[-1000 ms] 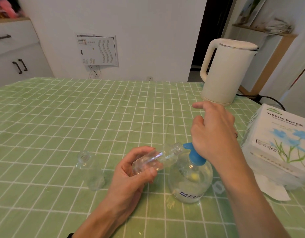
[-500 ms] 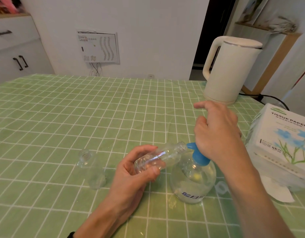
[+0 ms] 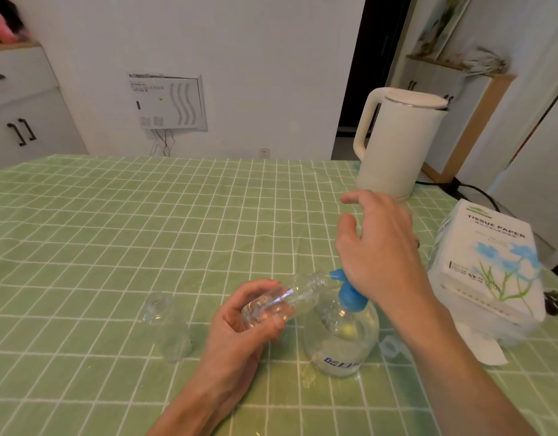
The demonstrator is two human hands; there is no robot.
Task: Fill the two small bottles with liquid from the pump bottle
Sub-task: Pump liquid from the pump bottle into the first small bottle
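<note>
Right hand [image 3: 378,247], fingers loose, hides the pump head [image 3: 350,295]; left hand [image 3: 240,335] grips a tilted small bottle [image 3: 290,297].

**Legible text.** The words "TISSUE PAPER", in dark capitals, stand on the top face of the white tissue pack [image 3: 491,265], just right of the right hand [image 3: 381,247]. The finer print beneath them is too small to read. A blue printed mark low on the pump bottle [image 3: 340,341], below the right hand and beside the left hand [image 3: 240,325] gripping a small bottle [image 3: 280,302], is blurred beyond reading. The print on the wall panel [image 3: 167,102], well beyond the left hand, is also unreadable.
</note>
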